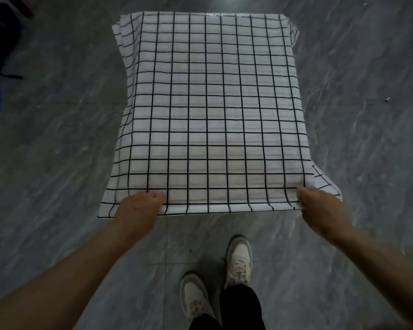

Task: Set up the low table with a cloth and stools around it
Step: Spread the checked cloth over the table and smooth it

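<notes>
No text, label, brand, number or sign can be read anywhere in the head view. The cloth (212, 110) carries only a pattern of black lines making squares on white, without letters. The pale shoes (239, 260) show no logo that can be read.

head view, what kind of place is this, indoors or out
Most likely indoors, a room in a home or similar, though that's a guess. The floor is polished grey marble-look tile, and both hands hold a checked cloth draped over a low table. No walls or stools are in view.
</notes>
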The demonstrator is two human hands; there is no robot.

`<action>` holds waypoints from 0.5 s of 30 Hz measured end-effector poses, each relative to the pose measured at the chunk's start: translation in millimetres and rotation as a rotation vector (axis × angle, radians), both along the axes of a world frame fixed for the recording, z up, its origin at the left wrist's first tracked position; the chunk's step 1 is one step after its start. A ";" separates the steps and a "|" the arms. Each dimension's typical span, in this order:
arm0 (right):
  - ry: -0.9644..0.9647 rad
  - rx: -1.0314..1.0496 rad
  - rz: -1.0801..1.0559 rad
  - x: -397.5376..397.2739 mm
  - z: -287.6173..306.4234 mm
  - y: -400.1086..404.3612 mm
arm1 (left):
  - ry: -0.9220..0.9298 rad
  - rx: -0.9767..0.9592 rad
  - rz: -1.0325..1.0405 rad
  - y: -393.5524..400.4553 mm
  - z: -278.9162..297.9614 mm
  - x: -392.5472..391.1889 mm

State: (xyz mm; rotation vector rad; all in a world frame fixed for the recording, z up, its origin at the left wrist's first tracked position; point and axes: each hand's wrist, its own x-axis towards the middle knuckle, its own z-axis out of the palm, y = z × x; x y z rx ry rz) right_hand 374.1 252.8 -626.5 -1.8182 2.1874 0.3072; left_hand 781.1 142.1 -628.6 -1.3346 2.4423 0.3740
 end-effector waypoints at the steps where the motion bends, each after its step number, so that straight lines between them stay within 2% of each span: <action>1: 0.022 0.025 0.004 -1.1 -2.0 -0.4 | -0.004 0.005 0.003 -0.4 -2.0 -2.5; 7: 0.065 0.105 -0.040 -8.0 -10.7 -0.3 | -0.019 0.052 0.004 5.6 -9.1 -12.2; 12: -0.094 0.227 0.018 -1.9 -4.3 -2.3 | 0.063 0.071 -0.010 8.6 -1.6 -8.8; 15: -0.169 0.096 0.140 13.2 5.9 -9.9 | 0.206 -0.046 -0.071 6.8 7.6 -11.1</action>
